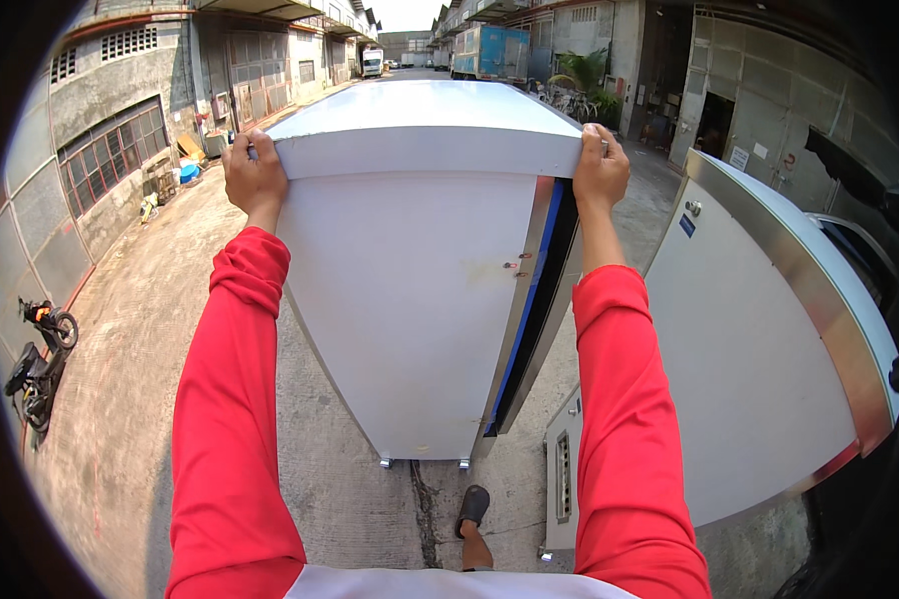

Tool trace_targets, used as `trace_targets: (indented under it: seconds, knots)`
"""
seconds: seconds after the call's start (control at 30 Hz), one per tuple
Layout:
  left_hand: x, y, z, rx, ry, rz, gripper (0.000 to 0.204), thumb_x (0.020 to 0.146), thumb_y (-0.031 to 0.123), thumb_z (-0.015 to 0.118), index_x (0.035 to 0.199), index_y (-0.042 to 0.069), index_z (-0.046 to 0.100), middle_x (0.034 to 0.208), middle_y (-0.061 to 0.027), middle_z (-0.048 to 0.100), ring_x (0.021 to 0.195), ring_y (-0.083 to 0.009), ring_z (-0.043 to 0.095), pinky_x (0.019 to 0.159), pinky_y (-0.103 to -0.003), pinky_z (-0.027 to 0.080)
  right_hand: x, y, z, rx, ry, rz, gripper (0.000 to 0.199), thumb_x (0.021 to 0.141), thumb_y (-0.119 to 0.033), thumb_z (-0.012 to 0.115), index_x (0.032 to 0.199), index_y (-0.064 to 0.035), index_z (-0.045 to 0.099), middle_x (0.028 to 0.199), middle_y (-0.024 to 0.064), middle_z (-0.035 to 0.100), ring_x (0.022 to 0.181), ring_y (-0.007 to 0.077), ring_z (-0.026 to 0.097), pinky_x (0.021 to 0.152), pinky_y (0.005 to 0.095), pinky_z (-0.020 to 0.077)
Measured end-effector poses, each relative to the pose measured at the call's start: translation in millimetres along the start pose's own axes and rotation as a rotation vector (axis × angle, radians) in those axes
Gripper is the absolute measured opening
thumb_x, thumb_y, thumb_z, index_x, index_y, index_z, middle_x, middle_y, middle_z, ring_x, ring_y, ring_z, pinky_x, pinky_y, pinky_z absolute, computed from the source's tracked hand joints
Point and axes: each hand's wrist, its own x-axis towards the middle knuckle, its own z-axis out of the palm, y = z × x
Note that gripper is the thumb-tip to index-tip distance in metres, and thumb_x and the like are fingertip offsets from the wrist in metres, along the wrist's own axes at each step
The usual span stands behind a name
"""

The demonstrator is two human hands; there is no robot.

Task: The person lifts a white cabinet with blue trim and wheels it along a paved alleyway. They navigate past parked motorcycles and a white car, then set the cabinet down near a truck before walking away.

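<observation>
A tall, pale metal cabinet (400,280) stands upright in front of me, with small feet or casters showing at its base. Its overhanging top (425,150) has a flat, shiny upper face. My left hand (256,175) is closed around the top's near left corner. At the near right corner, my right hand (599,170) grips the same edge, fingers curled over it. Down the cabinet's right side run a blue strip (522,319) and a dark gap. Small reddish fittings (516,265) sit on the panel beside them.
Close on the right stands another pale cabinet (749,329) with metal trim. A motorcycle (45,364) is parked by the left wall. Farther down the concrete lane are a white truck (373,63) and a blue truck (490,53). My shoe (473,504) is below the cabinet.
</observation>
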Motion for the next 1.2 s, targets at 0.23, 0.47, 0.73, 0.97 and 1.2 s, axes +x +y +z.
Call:
trace_targets:
  seconds: [0.23, 0.47, 0.73, 0.97, 1.2]
  knots:
    - [39.6, -92.6, 243.7, -0.012, -0.012, 0.018, 0.042, 0.099, 0.049, 0.047, 0.104, 0.013, 0.068, 0.1, -0.0141, 0.064, 0.096, -0.0356, 0.063, 0.083, -0.047, 0.049, 57.7, 95.7, 210.8, 0.027, -0.044, 0.028, 0.029, 0.087, -0.043, 0.064, 0.1, -0.0209, 0.079, 0.102, 0.0056, 0.071, 0.092, 0.0273, 0.069, 0.077, 0.0423, 0.0531]
    - [82.3, -148.9, 488.4, -0.146, -0.147, -0.119, 0.054, 0.095, 0.061, 0.057, 0.094, 0.008, 0.069, 0.087, -0.0093, 0.065, 0.081, -0.0237, 0.06, 0.079, -0.036, 0.047, 121.6, 205.0, 401.3, -0.021, 0.002, -0.027, 0.023, 0.087, -0.041, 0.065, 0.094, -0.0227, 0.077, 0.097, 0.0024, 0.069, 0.085, 0.0249, 0.069, 0.073, 0.0412, 0.054]
    - [110.2, -218.3, 781.1, -0.17, -0.155, -0.124, 0.05, 0.092, 0.061, 0.058, 0.101, 0.015, 0.074, 0.102, -0.0085, 0.071, 0.096, -0.0253, 0.065, 0.086, -0.036, 0.049, 217.9, 335.5, 623.9, -0.069, 0.081, -0.017, 0.029, 0.085, -0.043, 0.065, 0.096, -0.0196, 0.078, 0.1, 0.0069, 0.07, 0.091, 0.0316, 0.07, 0.078, 0.0442, 0.054]
    - [109.6, -215.4, 1033.0, -0.122, -0.145, -0.094, 0.043, 0.093, 0.055, 0.056, 0.11, 0.02, 0.074, 0.12, -0.0116, 0.068, 0.109, -0.0312, 0.065, 0.093, -0.041, 0.049, 321.5, 476.3, 807.4, -0.07, -0.001, 0.029, 0.033, 0.087, -0.043, 0.062, 0.104, -0.0194, 0.078, 0.099, 0.0087, 0.07, 0.096, 0.0324, 0.067, 0.082, 0.0456, 0.0521]
    - [124.7, -240.1, 1284.7, -0.132, -0.086, -0.031, 0.046, 0.092, 0.059, 0.057, 0.107, 0.02, 0.075, 0.119, -0.0084, 0.068, 0.11, -0.0302, 0.065, 0.093, -0.041, 0.049, 420.2, 617.4, 1013.1, -0.039, 0.045, 0.074, 0.04, 0.085, -0.049, 0.061, 0.105, -0.0183, 0.079, 0.1, 0.0139, 0.072, 0.098, 0.0373, 0.069, 0.085, 0.0477, 0.0527]
